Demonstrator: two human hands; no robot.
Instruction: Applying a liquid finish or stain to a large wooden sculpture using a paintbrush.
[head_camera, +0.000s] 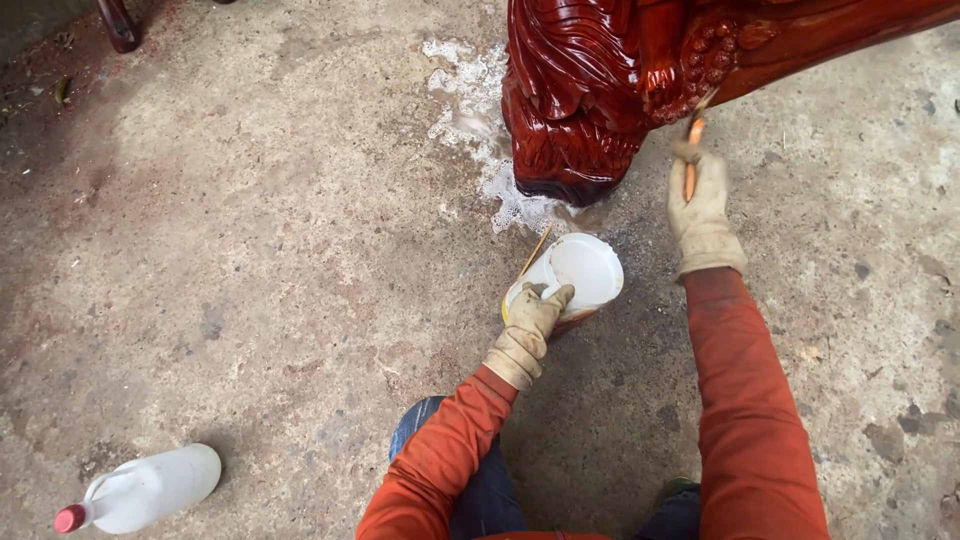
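Two gloved hands are busy at once. Right hand (703, 215) is up at one o'clock, fingers wrapped round a thin orange-handled brush (691, 160) whose long axis runs near vertical, tip touching the carved red wood leg (590, 90). Left hand (535, 315) sits lower, near centre, fingers clamped over the rim of a white tub (585, 268) on the concrete floor (250, 250), just beside the leg's foot. The right forearm stretches forward, the left bends inward.

A white plastic tub (575, 275) sat tilted on the concrete floor below the carved red wood, gripped at its rim by the gloved left hand (535, 315). Well apart, at the lower left, a translucent white jug (150, 488) with a red cap lay on its side.
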